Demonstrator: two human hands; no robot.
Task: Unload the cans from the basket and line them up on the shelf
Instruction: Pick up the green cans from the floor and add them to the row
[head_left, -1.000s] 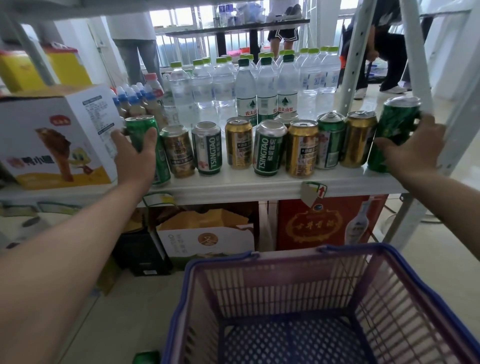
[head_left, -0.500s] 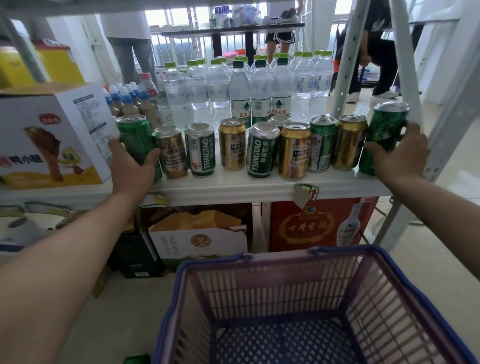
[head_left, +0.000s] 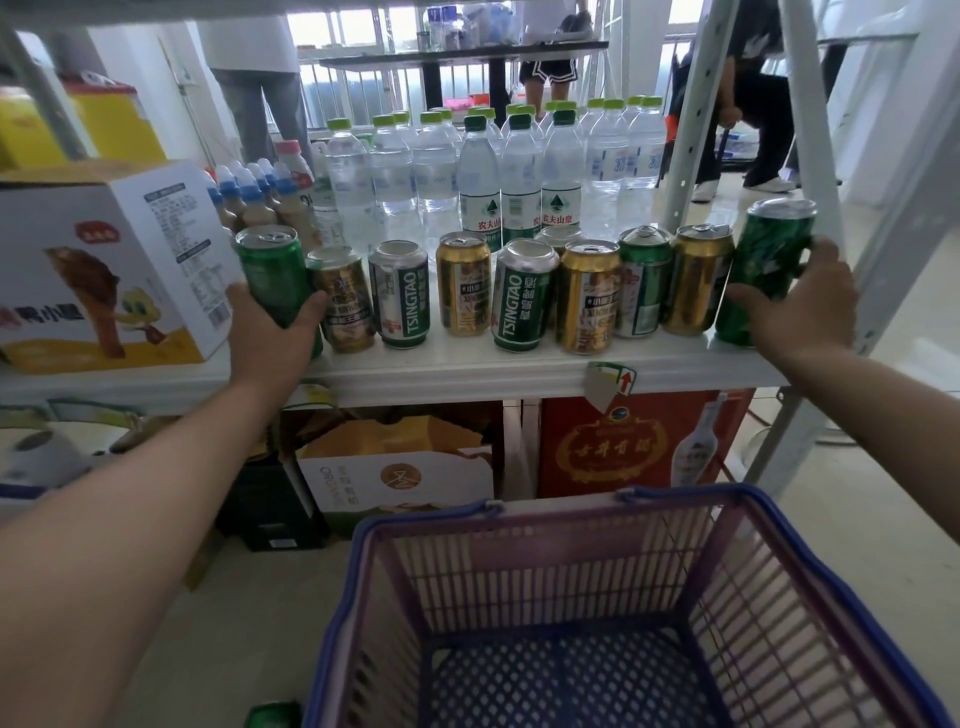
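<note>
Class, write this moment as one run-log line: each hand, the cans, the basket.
left hand: grips green end can | right hand: grips tilted green can | basket: no cans visible

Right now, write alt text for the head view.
Two hands grip the tall green cans at either end of a can row on a white shelf: left hand, right hand. Water bottles stand behind; the basket below looks empty.

Row of cans along the shelf's (head_left: 467, 371) front edge. Left hand (head_left: 270, 332) grips the green can (head_left: 270, 275) at the left end, right hand (head_left: 800, 317) grips the tilted green can (head_left: 769, 260) at the right end. Basket (head_left: 623, 613) sits below with no cans in it.
</note>
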